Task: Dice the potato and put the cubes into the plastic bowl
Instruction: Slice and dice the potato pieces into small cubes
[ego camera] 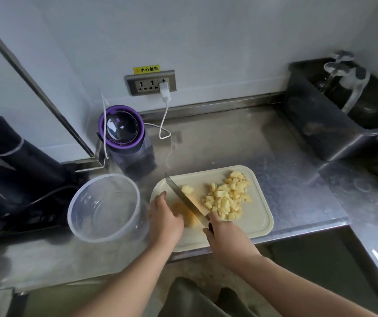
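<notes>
Cutting board point(255, 217) was cream. Potato point(180, 208) and potato cubes point(227, 199) were pale yellow. Knife point(181, 196) blade was silver-grey. Plastic bowl point(85, 229) was clear. Blender point(123, 133) had a purple ring, dark body. Counter point(229, 138) was mottled grey steel. Warning label point(146, 69) was yellow, black characters.

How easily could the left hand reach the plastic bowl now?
Probably yes: the plastic bowl stands just beside the left hand with nothing between them, though the hand must first release the potato.
</notes>
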A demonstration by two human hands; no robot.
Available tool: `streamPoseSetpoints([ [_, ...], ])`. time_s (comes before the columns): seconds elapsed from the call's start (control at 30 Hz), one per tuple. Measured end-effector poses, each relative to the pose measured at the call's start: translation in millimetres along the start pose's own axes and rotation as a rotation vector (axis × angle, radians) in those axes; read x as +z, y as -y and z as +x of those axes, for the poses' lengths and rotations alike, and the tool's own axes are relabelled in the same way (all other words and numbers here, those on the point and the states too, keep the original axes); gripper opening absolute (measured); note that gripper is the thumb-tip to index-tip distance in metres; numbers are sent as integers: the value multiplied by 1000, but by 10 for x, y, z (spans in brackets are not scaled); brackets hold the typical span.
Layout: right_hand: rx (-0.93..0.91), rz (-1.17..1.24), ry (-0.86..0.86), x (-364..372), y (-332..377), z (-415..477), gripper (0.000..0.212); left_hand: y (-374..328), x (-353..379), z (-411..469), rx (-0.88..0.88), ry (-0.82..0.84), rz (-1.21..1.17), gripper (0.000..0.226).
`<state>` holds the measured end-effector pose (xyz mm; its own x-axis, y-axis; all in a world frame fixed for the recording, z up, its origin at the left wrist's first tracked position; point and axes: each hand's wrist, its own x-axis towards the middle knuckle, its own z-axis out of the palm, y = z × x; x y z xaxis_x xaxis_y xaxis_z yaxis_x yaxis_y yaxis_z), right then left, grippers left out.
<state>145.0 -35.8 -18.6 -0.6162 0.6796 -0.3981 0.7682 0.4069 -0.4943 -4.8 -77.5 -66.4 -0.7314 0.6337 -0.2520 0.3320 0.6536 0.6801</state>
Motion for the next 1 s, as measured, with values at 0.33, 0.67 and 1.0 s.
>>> streamPoseSetpoints([
  [0.33, 18, 26, -218, -646, -187, -7, 10, -351, 34, 580, 38, 260, 430, 46],
  [0.67, 128, 35, -231, -746, -414, -157, 26, -766, 350, 917, 60, 485, 453, 32],
  [1.0, 105, 58, -221, -774, -415, -27, 23, -557, -128, 594, 183, 197, 340, 34],
])
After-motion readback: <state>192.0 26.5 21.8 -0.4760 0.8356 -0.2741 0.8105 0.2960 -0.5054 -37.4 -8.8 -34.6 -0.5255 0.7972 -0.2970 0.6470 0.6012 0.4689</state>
